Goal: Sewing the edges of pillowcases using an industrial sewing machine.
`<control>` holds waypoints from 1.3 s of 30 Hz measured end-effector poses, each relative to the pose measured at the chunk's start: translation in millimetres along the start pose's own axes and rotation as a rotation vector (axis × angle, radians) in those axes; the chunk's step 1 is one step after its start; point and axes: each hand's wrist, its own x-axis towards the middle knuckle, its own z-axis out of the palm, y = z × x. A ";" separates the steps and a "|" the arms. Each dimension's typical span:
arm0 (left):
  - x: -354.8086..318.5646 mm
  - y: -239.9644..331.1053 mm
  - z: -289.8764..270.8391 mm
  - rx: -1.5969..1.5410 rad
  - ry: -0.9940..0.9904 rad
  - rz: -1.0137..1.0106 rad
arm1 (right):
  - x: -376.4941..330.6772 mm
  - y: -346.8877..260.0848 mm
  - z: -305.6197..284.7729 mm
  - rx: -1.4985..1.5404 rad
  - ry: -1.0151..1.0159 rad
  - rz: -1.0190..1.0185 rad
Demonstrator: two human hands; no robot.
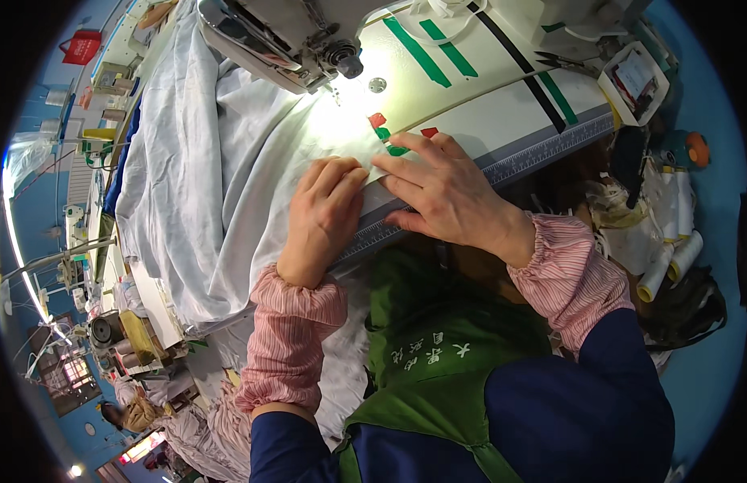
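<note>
I see the white surface (502, 121) crossed by green and black tape strips, a ruler strip along its near edge. Pale fabric (204, 177) covers its left side and hangs off the front. Sewing machine (285, 36) sits at top, needle area brightly lit. My left hand (325, 213) lies flat on the fabric edge, fingers together, grip clamped on nothing. My right hand (442, 189) presses flat just beside it, fingers spread, holding nothing. Thread cones (671, 258) stand far right. Small red tags (377, 121) lie near my fingertips.
</note>
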 end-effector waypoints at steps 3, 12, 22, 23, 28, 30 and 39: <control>-0.1 -3.3 -0.5 0.011 -0.004 0.025 | 1.3 1.3 1.4 -0.024 -0.018 0.014; 8.1 -26.8 1.2 0.000 0.038 0.068 | 18.9 7.7 -2.2 -0.011 -0.086 0.048; 28.7 -65.7 -2.9 -0.014 0.051 0.117 | 42.4 20.1 6.8 -0.072 -0.043 0.078; 29.2 -67.0 -3.6 -0.024 0.053 0.117 | 40.7 20.5 6.3 -0.076 -0.048 0.076; 28.3 -63.3 -10.5 -0.043 0.039 0.128 | 33.5 28.4 7.4 0.072 0.040 0.045; 26.5 -57.8 -13.8 -0.032 -0.023 0.118 | 34.6 37.3 8.6 0.141 0.078 0.051; 18.5 -23.4 -27.9 0.021 -0.194 0.087 | 73.6 108.9 -21.2 -0.529 0.268 0.392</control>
